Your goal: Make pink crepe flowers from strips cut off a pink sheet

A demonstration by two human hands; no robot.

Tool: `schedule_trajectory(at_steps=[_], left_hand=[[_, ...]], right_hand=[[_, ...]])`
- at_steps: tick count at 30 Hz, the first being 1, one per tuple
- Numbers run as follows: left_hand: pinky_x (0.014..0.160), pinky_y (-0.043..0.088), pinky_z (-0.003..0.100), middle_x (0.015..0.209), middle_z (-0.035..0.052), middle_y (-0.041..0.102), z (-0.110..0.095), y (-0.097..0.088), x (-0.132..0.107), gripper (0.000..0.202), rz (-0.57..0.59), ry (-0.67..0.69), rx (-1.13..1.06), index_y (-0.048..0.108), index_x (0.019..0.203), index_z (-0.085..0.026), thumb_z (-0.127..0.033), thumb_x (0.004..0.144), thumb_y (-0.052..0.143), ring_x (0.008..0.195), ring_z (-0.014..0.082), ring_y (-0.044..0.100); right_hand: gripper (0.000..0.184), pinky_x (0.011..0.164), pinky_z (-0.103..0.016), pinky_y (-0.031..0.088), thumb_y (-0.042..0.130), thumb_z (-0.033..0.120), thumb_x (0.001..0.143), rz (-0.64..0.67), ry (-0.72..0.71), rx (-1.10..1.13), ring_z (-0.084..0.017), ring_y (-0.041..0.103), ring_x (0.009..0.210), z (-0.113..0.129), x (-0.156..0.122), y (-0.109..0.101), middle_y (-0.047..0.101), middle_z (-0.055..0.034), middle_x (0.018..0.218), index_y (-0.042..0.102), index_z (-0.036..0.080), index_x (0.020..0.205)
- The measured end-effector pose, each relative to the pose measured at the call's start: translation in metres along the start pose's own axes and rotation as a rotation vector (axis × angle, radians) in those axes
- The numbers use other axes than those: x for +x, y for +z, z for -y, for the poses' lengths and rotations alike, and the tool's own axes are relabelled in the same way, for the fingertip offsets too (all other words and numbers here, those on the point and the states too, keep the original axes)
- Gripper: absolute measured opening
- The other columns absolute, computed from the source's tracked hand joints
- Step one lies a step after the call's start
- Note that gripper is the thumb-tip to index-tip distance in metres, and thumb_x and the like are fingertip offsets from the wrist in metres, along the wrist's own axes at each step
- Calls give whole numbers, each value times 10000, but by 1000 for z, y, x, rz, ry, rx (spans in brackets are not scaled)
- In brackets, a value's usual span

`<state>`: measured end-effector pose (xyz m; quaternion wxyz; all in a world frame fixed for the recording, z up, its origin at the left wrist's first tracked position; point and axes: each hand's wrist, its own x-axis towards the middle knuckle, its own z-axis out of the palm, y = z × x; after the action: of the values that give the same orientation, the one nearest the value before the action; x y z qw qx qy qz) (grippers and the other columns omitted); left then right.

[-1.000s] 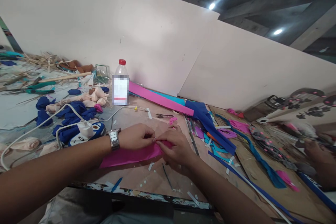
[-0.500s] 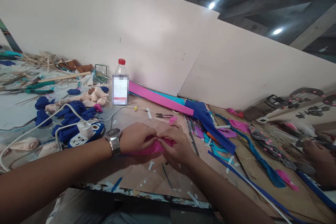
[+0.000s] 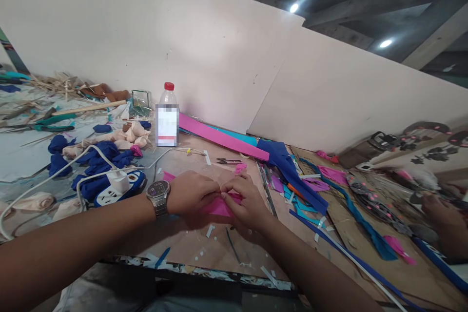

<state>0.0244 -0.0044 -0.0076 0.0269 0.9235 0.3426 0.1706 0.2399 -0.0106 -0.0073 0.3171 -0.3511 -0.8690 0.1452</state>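
Note:
Over the middle of the table, my left hand [image 3: 193, 191] and my right hand [image 3: 245, 199] meet fingertip to fingertip. Both are closed in a pinch on a piece of pink crepe paper [image 3: 222, 207], which shows below and between them. A pink end also shows behind my left wrist, which carries a metal-band watch [image 3: 158, 196]. Just beyond my right hand lies a small pink scrap [image 3: 240, 168]. Behind the hands lie a pair of thread snips [image 3: 229, 161] and a long flat pink strip [image 3: 223, 139]. The exact fold between my fingertips is hidden.
A bottle with a red cap [image 3: 168, 122] stands at the back. On the left are a power strip [image 3: 109, 194] with a white cable, blue and cream bundles, and green-handled pliers [image 3: 54, 122]. Blue strips [image 3: 292, 175] lie rightward. Another person's hand [image 3: 442, 217] is at far right.
My hands stay pinched together with only slight finger movement. More of the pink paper now shows below them, and a pink end has appeared behind my left wrist. My left wrist has turned slightly.

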Motion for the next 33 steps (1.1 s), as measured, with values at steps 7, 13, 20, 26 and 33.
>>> schedule_trajectory(at_steps=[7, 13, 20, 26, 33], left_hand=[[626, 334, 302, 842, 12, 751, -4, -3, -2, 276, 17, -46, -90, 677, 879, -219, -369, 995, 477, 759, 195, 680], [654, 367, 292, 853, 9, 755, -2, -8, -3, 208, -6, -70, -230, 703, 939, -230, -348, 943, 532, 758, 188, 670], [663, 374, 291, 869, 19, 761, -1, -6, -2, 199, -11, -73, -266, 714, 957, -223, -336, 918, 555, 770, 193, 673], [655, 371, 284, 836, 15, 754, 1, -7, -3, 220, -8, -90, -267, 715, 916, -221, -354, 934, 539, 749, 184, 664], [634, 335, 285, 826, 12, 754, -2, -5, -1, 205, -9, -66, -178, 708, 874, -227, -333, 932, 543, 744, 181, 662]], right_hand=[[88, 939, -411, 323, 572, 188, 883, 18, -3, -8, -195, 600, 799, 3, 0, -1, 681, 0, 800, 587, 220, 803], [43, 877, -395, 353, 614, 188, 861, -18, -21, -2, -197, 610, 793, 1, -1, -1, 699, -4, 817, 619, 225, 840], [50, 880, -407, 374, 638, 192, 862, -9, -35, -31, -206, 615, 789, 2, -1, -1, 720, -8, 810, 648, 234, 837], [42, 901, -412, 376, 645, 198, 873, -17, -68, -49, -206, 632, 813, 1, -1, -2, 740, -14, 844, 659, 237, 879], [66, 902, -416, 351, 590, 179, 862, -3, -48, -59, -195, 609, 788, 2, 0, -1, 700, -7, 793, 607, 219, 813]])
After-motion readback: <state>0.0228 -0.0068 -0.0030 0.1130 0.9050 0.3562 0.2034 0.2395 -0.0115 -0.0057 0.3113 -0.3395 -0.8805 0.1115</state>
